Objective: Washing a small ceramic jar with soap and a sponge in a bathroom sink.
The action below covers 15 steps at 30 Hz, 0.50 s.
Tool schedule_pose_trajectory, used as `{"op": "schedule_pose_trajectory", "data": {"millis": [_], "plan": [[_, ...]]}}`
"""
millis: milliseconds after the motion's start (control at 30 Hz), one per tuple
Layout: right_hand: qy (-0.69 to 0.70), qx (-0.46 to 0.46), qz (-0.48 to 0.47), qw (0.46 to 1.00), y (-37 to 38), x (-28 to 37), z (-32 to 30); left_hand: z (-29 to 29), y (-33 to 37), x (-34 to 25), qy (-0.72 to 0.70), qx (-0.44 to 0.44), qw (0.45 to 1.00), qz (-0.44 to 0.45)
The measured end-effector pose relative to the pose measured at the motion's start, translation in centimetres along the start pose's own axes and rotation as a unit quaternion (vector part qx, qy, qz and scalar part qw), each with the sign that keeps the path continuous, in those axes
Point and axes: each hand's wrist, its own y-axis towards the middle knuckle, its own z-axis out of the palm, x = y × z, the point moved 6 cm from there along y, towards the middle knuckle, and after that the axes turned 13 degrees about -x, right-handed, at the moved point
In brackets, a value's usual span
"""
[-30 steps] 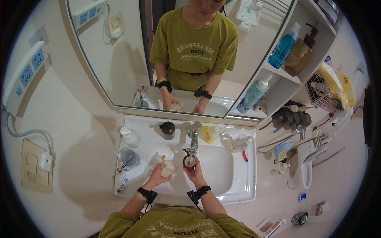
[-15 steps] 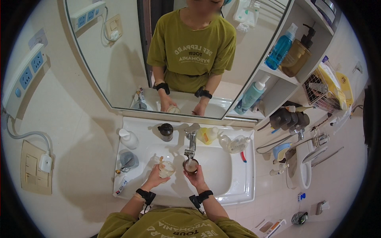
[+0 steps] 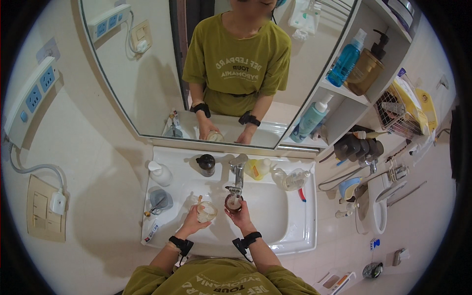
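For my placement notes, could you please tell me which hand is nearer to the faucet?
Right. The right hand holds a brown container just below the faucet; the left hand is farther off, to its left, holding a clear container.

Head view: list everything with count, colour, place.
Basin: 1, white, centre
Tap: 1, silver, basin's back
Jar: 1, clear, over basin
Small vessel: 1, dark brown, under tap
Mirror: 1, dark-edged, above basin
Pump bottle: 1, white, left rim
Tumbler: 1, grey, left rim
Container: 1, black, left of tap
Bottle: 1, yellow, right of tap
Clear bottles: count unclear, right rear
Shelf bottles: 3, blue, amber, teal, upper right
Power strip: 1, white-blue, left wall
Far-right items: several, mixed, mostly indistinct
Wristbands: 2, black, wrists
Left hand: 1, holding jar
Right hand: 1, holding vessel
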Motion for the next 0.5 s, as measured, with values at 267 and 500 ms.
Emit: {"op": "schedule_pose_trajectory", "data": {"millis": [267, 500], "plan": [[-0.025, 0.026, -0.008, 0.999, -0.8, -0.5, -2.7, 0.4, 0.0, 0.0, 0.013, 0.000, 1.000, 0.000], [-0.068, -0.073, -0.079, 0.992, -2.2, 0.2, 0.1, 1.4, -0.3, 0.5, -0.039, 0.010, 0.999, 0.007]]}}
